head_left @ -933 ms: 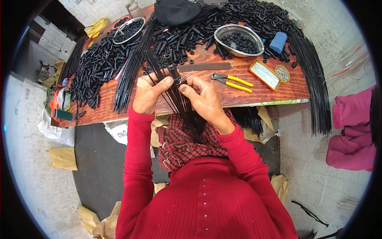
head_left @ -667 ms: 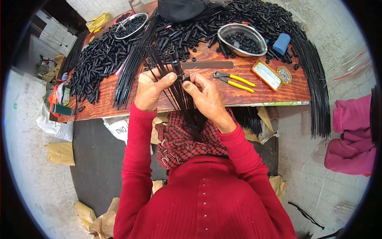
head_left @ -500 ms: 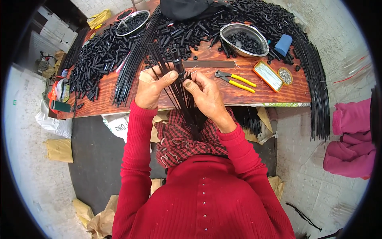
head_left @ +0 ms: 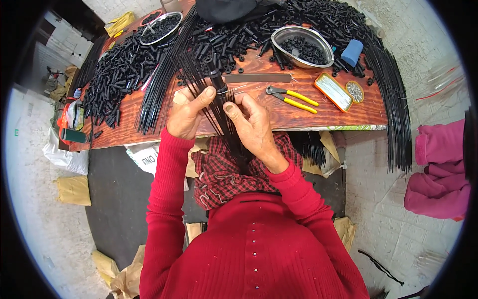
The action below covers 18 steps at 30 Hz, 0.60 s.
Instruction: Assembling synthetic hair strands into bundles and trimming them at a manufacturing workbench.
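1. Against moments ago, the black tube (head_left: 216, 77) leans slightly farther left; the grip looks unchanged, so apparently the same step continues.
2. Left of the yellow-handled pliers (head_left: 300, 96), the left hand (head_left: 185, 110) pinches thin black rods (head_left: 226, 128).
3. Nearer the pliers, the right hand (head_left: 254, 127) grasps the tube's lower end; exact fingertip contact is hidden.

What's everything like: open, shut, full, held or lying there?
Left hand: closed on thin black rods
Right hand: closed on the same bundle
Black tube: tilted, held with the rods
Yellow-handled pliers: lying flat, handles apart
Right metal bowl: part full of black rings
Orange tray: open, holding white sticks
Round container: open, holding silvery bits
Long black strands: drooping down
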Tool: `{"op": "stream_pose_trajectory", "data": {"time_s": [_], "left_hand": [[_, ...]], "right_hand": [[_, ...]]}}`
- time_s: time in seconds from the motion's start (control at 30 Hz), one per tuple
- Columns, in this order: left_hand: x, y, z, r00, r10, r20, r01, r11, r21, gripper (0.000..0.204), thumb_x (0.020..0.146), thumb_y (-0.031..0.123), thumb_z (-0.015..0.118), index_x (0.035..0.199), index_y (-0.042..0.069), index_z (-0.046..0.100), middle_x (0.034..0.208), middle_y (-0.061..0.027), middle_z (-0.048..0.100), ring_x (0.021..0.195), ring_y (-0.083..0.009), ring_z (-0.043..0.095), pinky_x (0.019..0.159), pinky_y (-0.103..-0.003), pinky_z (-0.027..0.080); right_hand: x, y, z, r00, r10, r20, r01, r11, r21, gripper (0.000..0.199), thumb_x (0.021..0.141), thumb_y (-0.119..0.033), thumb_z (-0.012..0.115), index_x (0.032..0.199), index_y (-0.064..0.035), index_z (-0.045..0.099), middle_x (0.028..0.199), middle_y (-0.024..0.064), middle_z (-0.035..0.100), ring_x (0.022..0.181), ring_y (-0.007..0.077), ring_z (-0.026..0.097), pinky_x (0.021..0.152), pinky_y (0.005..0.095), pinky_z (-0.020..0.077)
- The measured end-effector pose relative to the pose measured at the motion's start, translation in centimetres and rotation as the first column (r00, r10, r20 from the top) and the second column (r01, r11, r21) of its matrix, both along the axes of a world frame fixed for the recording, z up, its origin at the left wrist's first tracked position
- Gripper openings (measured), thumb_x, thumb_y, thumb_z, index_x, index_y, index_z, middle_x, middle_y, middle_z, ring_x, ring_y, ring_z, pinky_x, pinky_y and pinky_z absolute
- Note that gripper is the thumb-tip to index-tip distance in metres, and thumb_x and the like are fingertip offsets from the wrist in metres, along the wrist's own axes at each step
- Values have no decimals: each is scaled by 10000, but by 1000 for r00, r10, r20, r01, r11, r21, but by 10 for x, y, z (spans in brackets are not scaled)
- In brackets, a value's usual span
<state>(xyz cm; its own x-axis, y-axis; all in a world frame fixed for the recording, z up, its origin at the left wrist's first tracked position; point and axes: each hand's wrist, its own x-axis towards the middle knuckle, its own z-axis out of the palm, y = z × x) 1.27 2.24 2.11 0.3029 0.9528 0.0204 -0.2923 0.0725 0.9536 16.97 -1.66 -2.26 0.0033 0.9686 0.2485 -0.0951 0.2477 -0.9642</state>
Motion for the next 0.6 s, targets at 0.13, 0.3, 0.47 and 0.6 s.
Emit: {"op": "stream_pose_trajectory", "data": {"time_s": [0.13,0.3,0.47,0.6], "left_hand": [[-3,1,7,999,-25,-46,26,999,22,305,899,163,658,1151,-7,625,1022,-66,675,931,-144,629,859,-303,496],[-12,2,12,989,-55,-139,62,997,49,330,879,158,677,1144,-32,628,1040,-84,675,951,-156,627,872,-297,488],[-15,1,17,985,-36,-170,44,998,39,327,861,138,698,1133,-34,637,1036,-85,676,950,-159,626,873,-293,482],[-13,1,12,991,7,-136,-7,1000,1,326,853,136,708,1125,-30,642,1033,-85,677,944,-155,624,869,-290,481]], "right_hand": [[-2,0,-1,999,-44,-8,44,995,87,178,953,-178,606,893,-14,575,741,-52,518,671,23,444,581,203,386],[-3,-1,1,999,-41,18,40,999,36,167,948,-157,610,875,-9,589,735,-55,517,680,20,446,582,201,382],[-3,-1,3,999,12,-38,-11,1000,15,150,941,-140,616,871,-10,590,734,-60,515,675,15,440,573,198,373],[-2,-1,6,1000,-3,-10,3,1000,-14,134,933,-122,620,860,-12,594,729,-61,515,670,13,441,567,198,371]]}}
